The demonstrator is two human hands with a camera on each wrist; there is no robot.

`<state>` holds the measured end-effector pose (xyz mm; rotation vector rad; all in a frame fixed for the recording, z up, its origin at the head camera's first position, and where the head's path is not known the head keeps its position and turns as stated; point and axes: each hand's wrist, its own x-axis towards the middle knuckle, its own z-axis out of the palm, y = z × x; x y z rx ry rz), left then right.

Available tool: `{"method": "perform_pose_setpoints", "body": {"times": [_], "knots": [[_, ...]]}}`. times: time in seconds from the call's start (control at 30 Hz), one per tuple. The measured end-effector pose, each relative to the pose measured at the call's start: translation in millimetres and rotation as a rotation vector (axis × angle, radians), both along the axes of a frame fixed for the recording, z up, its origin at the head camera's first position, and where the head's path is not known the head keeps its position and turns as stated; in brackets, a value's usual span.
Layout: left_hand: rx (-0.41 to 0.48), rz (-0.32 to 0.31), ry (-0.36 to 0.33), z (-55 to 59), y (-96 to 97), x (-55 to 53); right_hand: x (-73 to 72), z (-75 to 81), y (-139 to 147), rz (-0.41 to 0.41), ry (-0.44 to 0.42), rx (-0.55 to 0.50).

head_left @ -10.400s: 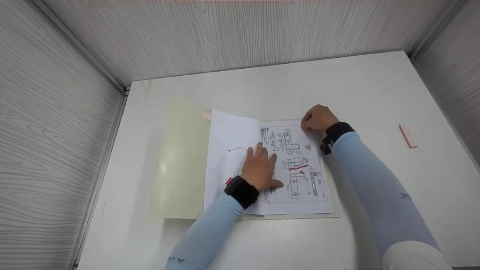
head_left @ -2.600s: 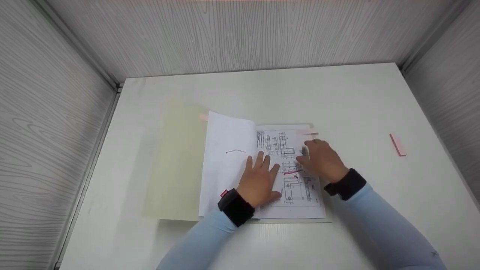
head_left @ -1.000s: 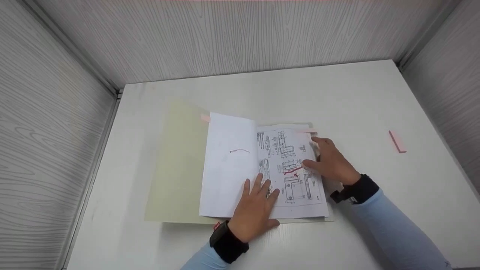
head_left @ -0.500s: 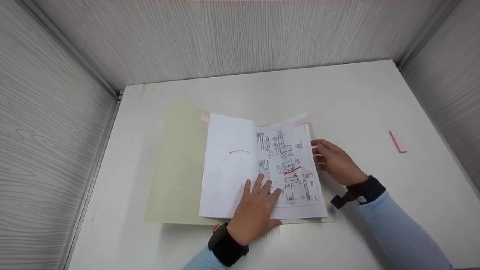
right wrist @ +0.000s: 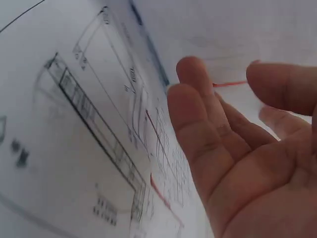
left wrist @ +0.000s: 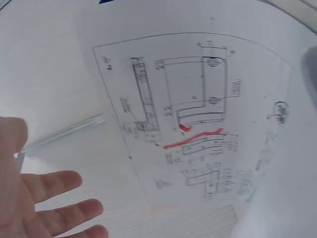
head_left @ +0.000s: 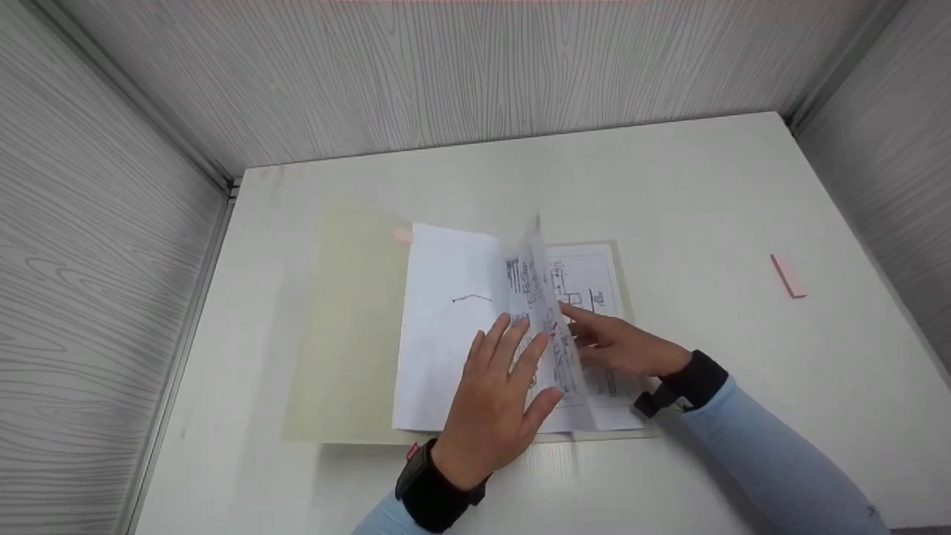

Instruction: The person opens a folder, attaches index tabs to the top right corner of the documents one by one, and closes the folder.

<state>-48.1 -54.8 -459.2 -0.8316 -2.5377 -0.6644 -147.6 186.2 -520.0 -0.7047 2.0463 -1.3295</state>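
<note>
A booklet in a pale yellow-green folder cover (head_left: 342,334) lies spread on the table. One printed page (head_left: 568,371), with technical drawings and red pen strokes, stands up partway between the two sides. Behind it is my right hand (head_left: 628,345), fingers against or near its back, thumb apart from them in the right wrist view. My left hand (head_left: 487,405) hovers over the booklet's lower middle with fingers extended and spread. Left of it lies a white page (head_left: 438,357) with a thin red line. A faint pink strip (left wrist: 158,209) shows along the lifted page's edge in the left wrist view.
Another printed sheet (head_left: 591,260) lies under the lifted page. A pink sticky tab (head_left: 402,235) sticks out at the top of the left page. To the right, a pink sticky-note pad (head_left: 789,276) lies on the white table (head_left: 706,208). Wood-grain panels (head_left: 475,74) enclose the back and sides.
A pink tab appeared on the right page's edge earlier. The right hand has since lifted that page and swung it leftward, uncovering the sheet beneath. The left hand has risen slightly off the paper.
</note>
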Motion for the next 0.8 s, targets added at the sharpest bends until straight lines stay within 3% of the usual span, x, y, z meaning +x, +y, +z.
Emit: {"method": "perform_pose_setpoints", "body": {"times": [0.13,0.23,0.33,0.43,0.57,0.8], "knots": [[0.072,-0.029,0.074,24.1,-1.1,11.7,2.1,0.8,-26.9,0.080,0.235,0.021],[0.020,-0.037,0.105,38.1,-2.3,23.2,2.9,1.3,-42.4,0.093,0.396,0.046],[-0.082,-0.041,0.080,44.1,-3.2,31.5,3.2,1.5,-51.2,0.087,0.480,0.079],[-0.210,-0.041,0.010,40.0,-3.9,30.6,2.5,0.4,-56.8,0.098,0.534,0.131],[-0.373,0.002,-0.114,23.4,-5.7,15.7,0.1,-4.9,-63.4,0.091,0.610,0.195],[-0.482,0.119,-0.270,-8.2,-14.5,-13.4,-0.7,-10.9,-71.2,0.025,0.516,0.275]]}}
